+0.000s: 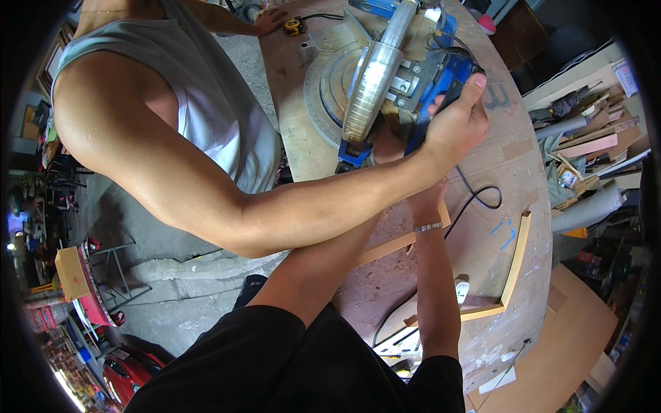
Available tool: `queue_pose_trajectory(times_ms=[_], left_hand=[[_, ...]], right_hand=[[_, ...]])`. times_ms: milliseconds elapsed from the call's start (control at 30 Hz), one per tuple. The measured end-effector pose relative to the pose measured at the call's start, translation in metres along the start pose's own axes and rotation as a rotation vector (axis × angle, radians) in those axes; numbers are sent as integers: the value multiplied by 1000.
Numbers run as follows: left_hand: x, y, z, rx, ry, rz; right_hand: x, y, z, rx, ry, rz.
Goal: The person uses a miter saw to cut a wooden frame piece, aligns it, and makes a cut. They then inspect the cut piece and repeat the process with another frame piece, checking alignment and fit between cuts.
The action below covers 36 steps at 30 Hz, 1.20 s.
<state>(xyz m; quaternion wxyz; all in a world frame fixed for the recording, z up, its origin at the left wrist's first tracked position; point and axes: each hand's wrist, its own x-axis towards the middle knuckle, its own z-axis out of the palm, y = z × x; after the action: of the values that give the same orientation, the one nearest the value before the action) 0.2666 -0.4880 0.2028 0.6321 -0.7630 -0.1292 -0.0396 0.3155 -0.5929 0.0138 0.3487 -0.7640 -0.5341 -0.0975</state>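
Note:
A blue miter saw (396, 76) with a shiny round blade guard stands on the table. A co-worker in a grey tank top grips its handle with one hand (465, 113), and that forearm crosses over both of mine. Below the guard, by the saw's base, a small part of my left hand (389, 148) shows; its fingers are hidden. My right hand (428, 198), with a beaded bracelet at the wrist, is mostly covered by the co-worker's forearm. Close to it lies a thin wooden strip (385, 249). What either hand holds cannot be made out.
On the wooden table (509, 165) lie an L-shaped wooden frame piece (515, 268) and a black cord (475, 196). A tape measure (295, 26) sits beside the co-worker's other hand (270, 22). Scrap wood (595, 138) is piled at the right.

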Motion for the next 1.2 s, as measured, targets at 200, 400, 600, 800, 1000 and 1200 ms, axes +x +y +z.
queue_pose_trajectory(times_ms=[200, 400, 600, 800, 1000, 1200], left_hand=[[-4, -8, -2, -8, -17, -7], [-3, -5, -6, 39, -42, 106], [-8, 0, 0, 111, -11, -47], [-6, 13, -3, 134, -54, 2], [-13, 22, -1, 54, 4, -76], [-14, 21, -1, 63, 1, -75]], right_hand=[[-4, 8, 10, 55, 4, 54], [-6, 9, -1, 50, -90, 63], [-4, 4, 3, 29, -127, 73], [-1, -3, -1, 5, -46, 37], [-1, -5, -2, 19, -18, -11], [-2, 0, 7, 13, 68, 35]])
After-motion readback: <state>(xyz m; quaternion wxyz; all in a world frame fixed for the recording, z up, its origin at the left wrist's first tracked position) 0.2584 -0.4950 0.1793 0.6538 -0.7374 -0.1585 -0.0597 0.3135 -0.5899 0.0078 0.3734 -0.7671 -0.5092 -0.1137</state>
